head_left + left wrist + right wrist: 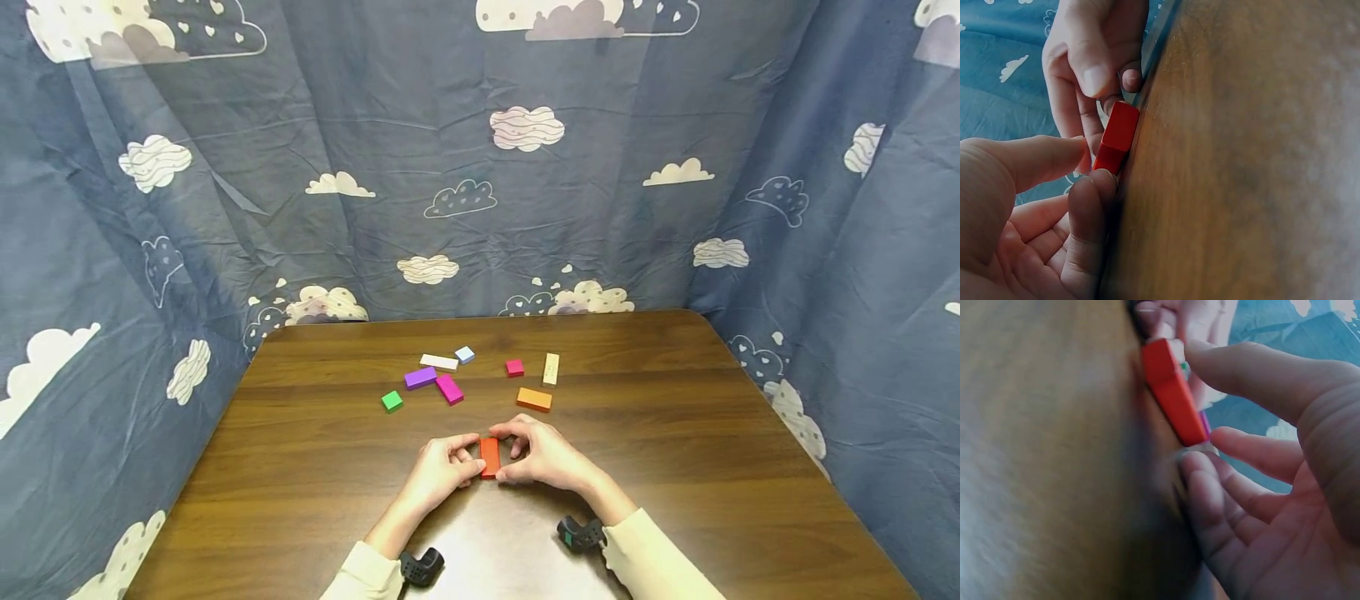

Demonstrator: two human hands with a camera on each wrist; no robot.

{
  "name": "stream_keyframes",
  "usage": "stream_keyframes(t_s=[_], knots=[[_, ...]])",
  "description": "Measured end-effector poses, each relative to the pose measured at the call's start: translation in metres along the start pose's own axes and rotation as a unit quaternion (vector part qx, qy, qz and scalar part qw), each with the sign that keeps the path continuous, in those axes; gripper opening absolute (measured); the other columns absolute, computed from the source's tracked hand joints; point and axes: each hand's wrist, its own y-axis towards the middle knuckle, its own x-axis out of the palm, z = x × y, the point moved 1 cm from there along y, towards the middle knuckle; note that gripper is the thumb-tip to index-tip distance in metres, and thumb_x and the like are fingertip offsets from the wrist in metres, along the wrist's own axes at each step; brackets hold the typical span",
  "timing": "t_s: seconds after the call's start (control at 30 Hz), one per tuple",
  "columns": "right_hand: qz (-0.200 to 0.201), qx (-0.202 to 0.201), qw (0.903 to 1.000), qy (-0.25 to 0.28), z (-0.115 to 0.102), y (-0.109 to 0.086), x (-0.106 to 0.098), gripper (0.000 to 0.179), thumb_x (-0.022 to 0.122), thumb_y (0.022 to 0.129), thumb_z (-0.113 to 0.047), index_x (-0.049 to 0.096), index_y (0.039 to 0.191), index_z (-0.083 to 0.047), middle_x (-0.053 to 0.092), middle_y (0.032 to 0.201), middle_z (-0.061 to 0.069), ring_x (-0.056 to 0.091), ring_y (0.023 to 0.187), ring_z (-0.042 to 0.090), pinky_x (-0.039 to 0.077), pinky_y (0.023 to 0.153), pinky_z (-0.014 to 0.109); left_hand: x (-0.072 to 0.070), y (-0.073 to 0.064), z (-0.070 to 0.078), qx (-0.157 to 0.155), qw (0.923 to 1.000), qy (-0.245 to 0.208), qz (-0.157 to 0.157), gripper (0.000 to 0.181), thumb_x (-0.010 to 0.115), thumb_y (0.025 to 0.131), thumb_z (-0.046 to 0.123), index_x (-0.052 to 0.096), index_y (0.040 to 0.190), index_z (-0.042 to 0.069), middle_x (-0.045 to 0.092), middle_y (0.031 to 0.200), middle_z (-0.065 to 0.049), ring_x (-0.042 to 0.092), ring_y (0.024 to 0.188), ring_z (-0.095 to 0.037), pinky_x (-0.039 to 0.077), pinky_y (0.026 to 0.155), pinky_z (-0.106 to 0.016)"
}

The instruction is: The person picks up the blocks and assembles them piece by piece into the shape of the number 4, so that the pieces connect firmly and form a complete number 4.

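A red rectangular block [490, 457] lies lengthwise away from me on the wooden table, between my two hands. My left hand [441, 468] holds its left side, thumb overlapping the near left edge and index fingertip at the far left corner. From the right, my right hand [545, 456] curves thumb and index finger round the block's near and far ends. In the left wrist view the left fingertips [1105, 180] are right at the end of the red block [1119, 128]. The right wrist view has the right thumb close by the near end of the red block [1175, 394].
Farther back on the table [637, 433] lie green [392, 402], purple [421, 378], magenta [450, 389], white [439, 362], light blue [465, 355], crimson [514, 367], cream [551, 369] and orange [534, 400] blocks. A cloud-patterned curtain [420, 150] surrounds the table's back and sides.
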Motion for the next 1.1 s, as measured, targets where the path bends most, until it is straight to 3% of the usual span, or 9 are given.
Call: stream_keyframes(t_s=[0.17,0.4,0.57,0.8,1.1], knots=[[-0.006,-0.003,0.9993,0.037,0.0,0.004,-0.011,0.066,0.09,0.076,-0.018,0.062,0.134,-0.005,0.065,0.122,0.01,0.066,0.09,0.026,0.054,0.077,0.033,0.001,0.002,0.001,-0.003,1.0,0.004,0.003,0.047,0.077,0.085,0.009,0.064,0.129,-0.004,0.067,0.07,0.002,0.061,0.053,-0.01,0.049,0.049,-0.023],[0.019,-0.005,0.9998,-0.001,-0.005,0.008,-0.031,0.054,0.084,0.082,-0.013,0.065,0.132,-0.009,0.07,0.115,0.009,0.067,0.087,0.02,0.053,0.074,0.029,0.003,0.003,0.002,-0.002,0.9999,0.013,0.002,0.045,0.078,0.086,0.012,0.066,0.127,0.0,0.068,0.071,0.003,0.06,0.054,-0.008,0.048,0.049,-0.022],[0.044,-0.006,0.999,-0.011,-0.003,0.015,-0.044,0.048,0.082,0.083,-0.012,0.067,0.128,-0.01,0.07,0.115,0.013,0.067,0.086,0.018,0.055,0.078,0.035,0.002,0.001,0.001,-0.004,0.9999,0.015,0.001,0.046,0.079,0.085,0.014,0.066,0.127,0.001,0.069,0.073,0.003,0.061,0.055,-0.009,0.048,0.05,-0.023],[0.1,0.015,0.9939,-0.044,0.011,0.02,-0.06,0.045,0.084,0.08,-0.013,0.071,0.123,-0.017,0.071,0.112,0.006,0.067,0.091,0.025,0.053,0.079,0.042,0.0,0.001,0.002,-0.006,0.9998,0.018,-0.002,0.049,0.08,0.084,0.014,0.065,0.129,0.0,0.069,0.073,0.003,0.06,0.056,-0.008,0.047,0.05,-0.022],[0.137,0.013,0.9874,-0.078,0.031,0.025,-0.068,0.045,0.086,0.076,-0.008,0.072,0.12,-0.008,0.068,0.111,0.008,0.065,0.094,0.033,0.051,0.083,0.05,0.001,0.001,0.001,-0.009,0.9998,0.02,-0.001,0.052,0.081,0.083,0.014,0.064,0.13,0.001,0.068,0.073,0.003,0.059,0.056,-0.007,0.045,0.049,-0.021]])
